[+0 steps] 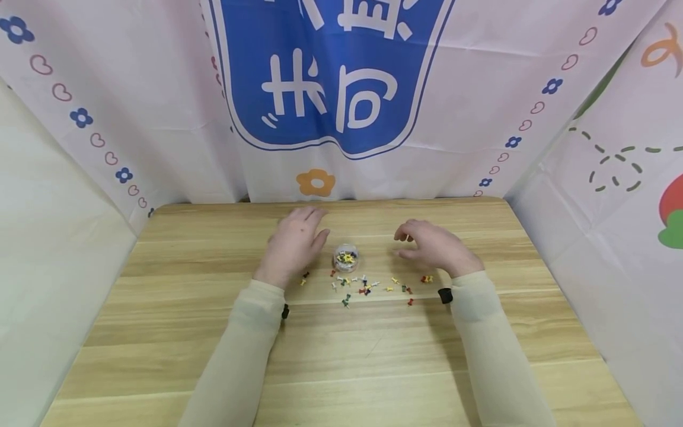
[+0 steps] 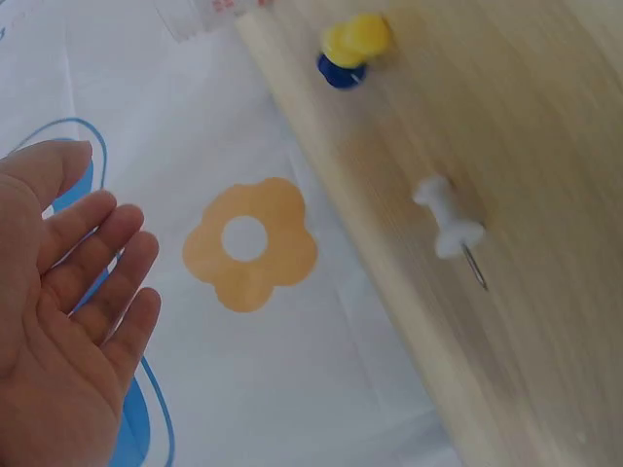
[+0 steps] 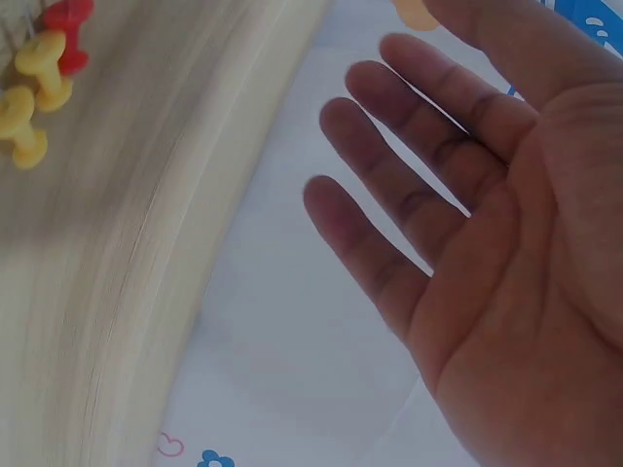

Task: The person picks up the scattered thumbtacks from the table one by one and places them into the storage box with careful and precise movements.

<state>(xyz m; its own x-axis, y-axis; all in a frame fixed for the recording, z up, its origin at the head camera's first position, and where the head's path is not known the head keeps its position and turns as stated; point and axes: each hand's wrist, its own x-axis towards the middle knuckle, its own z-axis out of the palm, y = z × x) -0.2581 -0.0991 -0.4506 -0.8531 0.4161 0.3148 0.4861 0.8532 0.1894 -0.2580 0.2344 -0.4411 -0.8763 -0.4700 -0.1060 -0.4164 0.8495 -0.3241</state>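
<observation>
A small clear round container (image 1: 347, 258) with several mixed-colour push pins inside stands on the table between the hands. Left of it, my left hand (image 1: 292, 246) is held with relaxed, empty fingers, its thumb toward the container. On the right my right hand (image 1: 434, 246) is likewise empty, fingers loosely bent and apart from the container. Loose push pins (image 1: 368, 287) in red, yellow, white, green and blue lie scattered in front of it. The left wrist view shows a white push pin (image 2: 450, 219) up close; the right wrist view has a yellow push pin (image 3: 41, 70) beside a red one.
The wooden table (image 1: 341, 367) ends at the back against a white printed cloth (image 1: 453, 148), and cloth also hangs at both sides. A few push pins (image 1: 427, 279) lie near the right wrist, others (image 1: 305, 279) close by the left wrist.
</observation>
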